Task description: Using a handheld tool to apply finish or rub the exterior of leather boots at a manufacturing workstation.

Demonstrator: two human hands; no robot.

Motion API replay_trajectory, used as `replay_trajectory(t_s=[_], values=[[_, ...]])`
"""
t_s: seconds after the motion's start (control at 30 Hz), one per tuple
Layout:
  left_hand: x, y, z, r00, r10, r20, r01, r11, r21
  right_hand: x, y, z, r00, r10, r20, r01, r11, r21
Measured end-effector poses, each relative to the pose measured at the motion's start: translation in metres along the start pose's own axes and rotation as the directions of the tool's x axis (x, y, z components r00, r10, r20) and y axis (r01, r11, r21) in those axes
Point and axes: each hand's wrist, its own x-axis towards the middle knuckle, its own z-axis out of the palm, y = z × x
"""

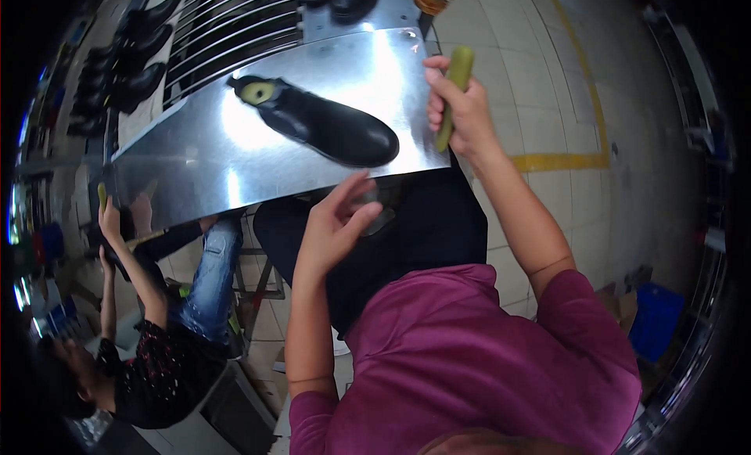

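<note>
A black shoe (pixel 332 128) lies on the shiny metal table (pixel 188 158), its toe pointing right and toward me. A yellow-green form with a dark hole (pixel 259 93) fills its ankle opening. My right hand (pixel 461 103), at the table's right edge, is closed around an olive-green stick (pixel 461 68) with rounded ends. In front of the near edge, just below the shoe's toe, my left hand (pixel 338 220) hangs above my lap with its fingers apart and nothing in them.
Beyond the table runs a rack of metal rollers (pixel 235 25), with more black shoes (pixel 145 56) at the far left and behind. A co-worker (pixel 156 369) sits to the left, holding a similar green stick (pixel 102 197). A blue bin (pixel 657 318) stands on the floor at right.
</note>
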Motion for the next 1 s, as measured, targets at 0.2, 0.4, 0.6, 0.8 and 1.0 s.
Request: replay_trajectory(t_s=[0.2, 0.4, 0.6, 0.8, 1.0], values=[[0.049, -0.011, -0.063, 0.619, 0.327, -0.714, -0.356, 0.927, 0.116, -0.033, 0.038, -0.018, 0.952, 0.177, -0.252, -0.087, 0.940, 0.330], [0.115, 0.021, -0.089, 0.815, 0.344, -0.467, -0.443, 0.889, -0.118, -0.057, 0.028, -0.002, 0.959, 0.167, -0.229, -0.065, 0.916, 0.395], [0.070, -0.037, -0.063, 0.575, 0.247, -0.780, -0.439, 0.897, -0.040, -0.031, 0.029, -0.010, 0.949, 0.127, -0.290, 0.010, 0.903, 0.429], [0.079, -0.023, -0.054, 0.580, 0.130, -0.804, -0.474, 0.857, -0.203, 0.001, 0.037, -0.004, 0.948, 0.088, -0.307, 0.044, 0.916, 0.398], [0.089, -0.057, -0.096, 0.607, 0.387, -0.694, -0.521, 0.853, 0.020, 0.027, 0.031, 0.002, 0.971, 0.211, -0.116, -0.172, 0.944, 0.282]])
